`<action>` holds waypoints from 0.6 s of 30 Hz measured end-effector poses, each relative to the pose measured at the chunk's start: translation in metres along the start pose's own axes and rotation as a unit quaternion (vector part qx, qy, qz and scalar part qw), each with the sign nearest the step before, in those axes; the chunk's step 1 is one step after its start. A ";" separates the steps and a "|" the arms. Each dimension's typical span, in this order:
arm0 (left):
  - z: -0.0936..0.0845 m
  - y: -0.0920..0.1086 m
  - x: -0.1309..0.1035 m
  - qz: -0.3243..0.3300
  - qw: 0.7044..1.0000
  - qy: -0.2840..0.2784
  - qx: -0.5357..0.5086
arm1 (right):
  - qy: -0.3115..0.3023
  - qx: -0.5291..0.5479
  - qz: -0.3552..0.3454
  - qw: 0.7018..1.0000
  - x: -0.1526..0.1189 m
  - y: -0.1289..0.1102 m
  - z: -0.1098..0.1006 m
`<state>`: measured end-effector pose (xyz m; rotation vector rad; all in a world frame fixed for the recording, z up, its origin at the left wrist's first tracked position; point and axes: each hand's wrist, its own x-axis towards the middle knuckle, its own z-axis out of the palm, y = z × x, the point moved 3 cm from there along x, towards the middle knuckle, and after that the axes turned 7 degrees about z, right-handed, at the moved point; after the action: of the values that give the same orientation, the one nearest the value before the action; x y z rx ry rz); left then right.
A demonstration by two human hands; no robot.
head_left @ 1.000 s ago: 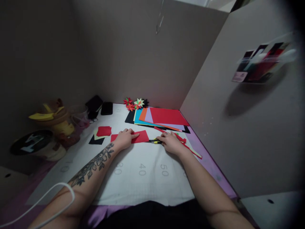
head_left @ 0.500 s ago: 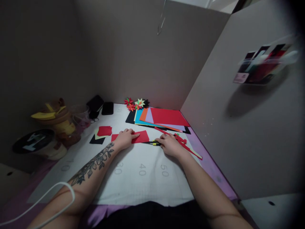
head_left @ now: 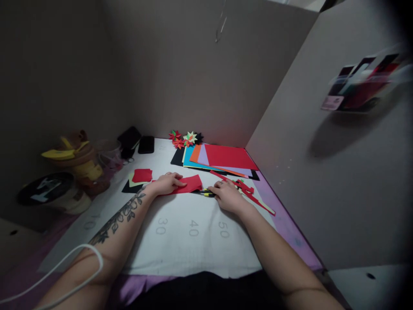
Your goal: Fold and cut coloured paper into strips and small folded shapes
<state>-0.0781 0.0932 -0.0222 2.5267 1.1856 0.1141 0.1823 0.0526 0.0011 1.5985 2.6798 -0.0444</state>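
Observation:
A red paper strip (head_left: 190, 184) lies across the white mat, its right end slightly raised. My left hand (head_left: 167, 183) has its fingers and thumb on the strip's left part, covering some of it. My right hand (head_left: 226, 194) rests just to the right, fingers closed over the end of a slim black-and-yellow craft knife (head_left: 206, 193) whose tip points left under the strip's edge. Beyond the right hand are red and pale paper offcuts (head_left: 247, 188). Small red squares (head_left: 142, 175) sit on pale yellow and black squares (head_left: 130, 186) to the left.
Coloured paper sheets (head_left: 230, 156) are stacked at the back, with folded paper stars (head_left: 189, 138) behind them. Along the left stand a black-lidded tub (head_left: 51, 193), a brown-and-yellow pot (head_left: 80, 161), a clear cup (head_left: 109, 153) and a phone (head_left: 146, 144). A white cable (head_left: 100, 258) crosses near my left arm.
My left hand has slid a little left along the red strip, uncovering more of it, and the strip's right end has lifted slightly. My right hand stays almost still on the knife.

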 end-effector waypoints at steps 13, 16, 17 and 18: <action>-0.005 0.018 -0.008 -0.009 0.999 0.009 0.046 | 0.015 0.010 0.008 1.000 -0.001 0.003 0.000; -0.007 0.018 -0.012 -0.013 0.999 -0.004 0.042 | 0.017 0.008 0.007 1.000 0.002 0.006 0.002; -0.008 0.017 -0.012 -0.016 0.999 -0.008 0.037 | 0.017 0.007 0.005 1.000 0.003 0.006 0.003; -0.008 0.015 -0.012 -0.019 0.999 -0.014 0.029 | 0.017 0.005 0.003 1.000 0.004 0.005 0.003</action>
<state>-0.0762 0.0772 -0.0087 2.5446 1.2431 0.0358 0.1847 0.0586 -0.0025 1.6260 2.7036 -0.0322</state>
